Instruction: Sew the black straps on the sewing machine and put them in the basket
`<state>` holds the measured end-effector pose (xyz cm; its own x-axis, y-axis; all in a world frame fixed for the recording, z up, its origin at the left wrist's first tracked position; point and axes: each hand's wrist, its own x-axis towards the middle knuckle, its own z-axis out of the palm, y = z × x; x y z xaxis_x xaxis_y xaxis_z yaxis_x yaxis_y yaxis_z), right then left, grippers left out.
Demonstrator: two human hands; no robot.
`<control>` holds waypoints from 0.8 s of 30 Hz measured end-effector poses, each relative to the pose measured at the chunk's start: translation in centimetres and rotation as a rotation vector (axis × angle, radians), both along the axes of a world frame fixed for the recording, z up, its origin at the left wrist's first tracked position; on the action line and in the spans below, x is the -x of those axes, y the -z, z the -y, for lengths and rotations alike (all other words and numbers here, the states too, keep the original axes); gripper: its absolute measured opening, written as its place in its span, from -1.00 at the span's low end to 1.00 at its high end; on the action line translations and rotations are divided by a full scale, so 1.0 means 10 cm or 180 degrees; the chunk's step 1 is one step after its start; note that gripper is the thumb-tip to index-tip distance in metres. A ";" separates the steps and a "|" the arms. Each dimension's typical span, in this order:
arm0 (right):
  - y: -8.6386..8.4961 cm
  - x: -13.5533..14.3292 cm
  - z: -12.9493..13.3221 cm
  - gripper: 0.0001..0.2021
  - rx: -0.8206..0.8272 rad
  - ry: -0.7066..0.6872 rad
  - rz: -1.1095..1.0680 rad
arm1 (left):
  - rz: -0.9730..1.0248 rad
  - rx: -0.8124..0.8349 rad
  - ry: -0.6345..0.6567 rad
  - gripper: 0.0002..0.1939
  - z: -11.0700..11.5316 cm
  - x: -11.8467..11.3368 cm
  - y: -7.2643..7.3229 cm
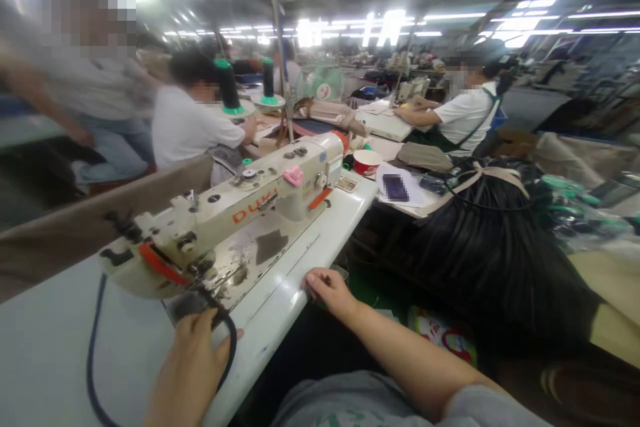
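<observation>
A narrow, dark, cord-like strip [231, 340] lies on the white, glossy worktable [265, 307], at the needle end of the cream sewing machine [240, 200] with orange lettering, and the step in hand looks like guiding that strip into the stitching area; the left hand [187, 360] appears to pinch it narrowly, fingertips close together just in front of the needle end, while the right hand [330, 290] rests at the table's front edge with fingers curled, and whether it grips the small dark bit by its thumb I cannot tell. The next move, I judge, calls for the left fingers to keep the strip flat and lined up with the needle, without its loop twisting. The strip has no single straight axis: its far end points at the needle area, from there it runs rightward and toward the person, then bends down past the left thumb; a similar dark length [91, 360] hangs left of the machine head, curving toward the person, though whether both are one piece is unclear
</observation>
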<state>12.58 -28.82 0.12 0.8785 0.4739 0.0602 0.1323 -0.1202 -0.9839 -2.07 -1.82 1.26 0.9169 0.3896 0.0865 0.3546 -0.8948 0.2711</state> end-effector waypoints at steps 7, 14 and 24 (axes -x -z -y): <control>0.37 -0.61 1.07 -0.44 0.0811 0.2027 -0.0174 | 0.0571 -0.0423 0.0602 -0.34 0.03 -0.02 0.09; 0.06 -0.76 2.02 -0.58 0.1787 0.3567 -0.0132 | 0.0286 -0.0242 0.0671 -0.65 -0.05 -0.06 0.29; 0.09 -1.13 2.36 -0.40 0.3207 0.2822 -0.1272 | -0.0281 -0.0319 0.0226 -0.66 0.33 -0.12 -0.10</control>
